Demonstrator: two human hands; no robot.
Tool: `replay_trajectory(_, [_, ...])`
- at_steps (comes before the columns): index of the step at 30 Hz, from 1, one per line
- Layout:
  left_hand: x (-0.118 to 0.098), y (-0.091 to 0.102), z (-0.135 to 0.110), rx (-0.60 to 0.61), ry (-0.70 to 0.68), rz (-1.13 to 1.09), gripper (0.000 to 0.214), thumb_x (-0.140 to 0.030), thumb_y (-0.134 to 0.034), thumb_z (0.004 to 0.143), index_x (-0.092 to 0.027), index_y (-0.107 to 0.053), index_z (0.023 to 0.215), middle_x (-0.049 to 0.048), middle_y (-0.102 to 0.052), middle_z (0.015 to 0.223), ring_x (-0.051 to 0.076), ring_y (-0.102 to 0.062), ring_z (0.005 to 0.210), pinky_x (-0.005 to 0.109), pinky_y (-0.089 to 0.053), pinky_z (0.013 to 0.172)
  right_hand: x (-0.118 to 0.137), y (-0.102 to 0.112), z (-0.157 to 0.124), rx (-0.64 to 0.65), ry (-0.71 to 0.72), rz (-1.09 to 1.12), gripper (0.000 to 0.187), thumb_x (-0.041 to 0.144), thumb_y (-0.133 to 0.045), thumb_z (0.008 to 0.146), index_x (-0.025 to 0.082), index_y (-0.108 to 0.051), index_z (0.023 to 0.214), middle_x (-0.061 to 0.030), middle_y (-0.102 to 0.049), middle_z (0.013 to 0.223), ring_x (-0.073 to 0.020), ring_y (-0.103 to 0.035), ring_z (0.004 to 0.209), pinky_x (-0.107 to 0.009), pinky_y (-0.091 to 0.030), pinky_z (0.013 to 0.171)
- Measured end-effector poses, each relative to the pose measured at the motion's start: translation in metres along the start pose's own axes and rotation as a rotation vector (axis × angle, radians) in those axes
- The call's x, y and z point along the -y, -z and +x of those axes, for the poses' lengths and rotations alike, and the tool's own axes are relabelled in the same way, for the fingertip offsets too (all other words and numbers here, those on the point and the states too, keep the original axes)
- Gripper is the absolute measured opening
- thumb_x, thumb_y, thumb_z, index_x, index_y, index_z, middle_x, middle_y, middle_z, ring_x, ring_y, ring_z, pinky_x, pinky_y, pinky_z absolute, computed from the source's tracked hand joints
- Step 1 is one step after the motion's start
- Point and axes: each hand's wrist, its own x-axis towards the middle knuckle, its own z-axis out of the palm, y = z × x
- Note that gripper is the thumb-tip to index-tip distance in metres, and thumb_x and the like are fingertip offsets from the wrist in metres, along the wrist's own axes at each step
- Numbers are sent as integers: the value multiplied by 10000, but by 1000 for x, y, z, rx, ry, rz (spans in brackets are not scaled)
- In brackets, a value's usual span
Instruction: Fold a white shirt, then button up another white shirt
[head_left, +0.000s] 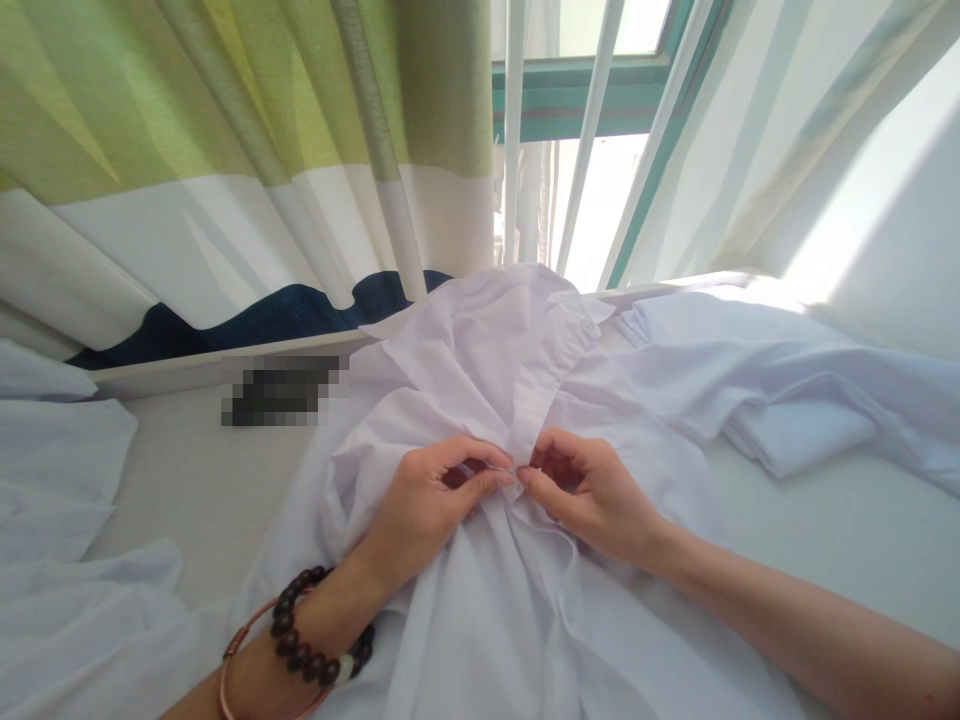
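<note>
A white garment with gathered folds and a front placket lies spread before me, its far end against the ledge. My left hand pinches the cloth at the placket between thumb and fingers. Right beside it, my right hand also pinches the garment's edge, with the fingertips of both hands almost meeting. Whether a button sits between the fingertips is too small to tell. A dark beaded bracelet and a copper-coloured bangle circle my left wrist.
More white cloth lies at the left, and a folded white piece rests at the right. A dark pixelated object is on the pale surface. Behind are a green and white curtain, white bars and a window.
</note>
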Motion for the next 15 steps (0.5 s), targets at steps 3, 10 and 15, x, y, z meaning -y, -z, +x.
replay_trajectory(3, [2,0,0,0,1,7,74,-273,-675,794,-234,-724,833,-26,-711,767,120,-614,633,208,-497,595,1,1,1,-4,17,-4,100,210,-555,817,190,-523,724,56,-470,562,-75,-397,488,-203,-325,455])
replay_trajectory(10, [0,0,-2,-2,1,32,93,-293,-683,791,-217,-715,834,-21,-713,766,126,-617,640,221,-497,624,0,1,1,-5,-15,29,112,237,-579,812,197,-512,731,60,-481,545,-72,-395,460,-200,-313,429])
replay_trajectory(15, [-1,-1,-3,-8,-13,70,101,-305,-666,812,-218,-708,839,-21,-717,782,130,-624,665,224,-492,646,-3,0,1,-11,-29,41,120,250,-596,808,203,-509,740,53,-506,564,-80,-417,471,-207,-332,441])
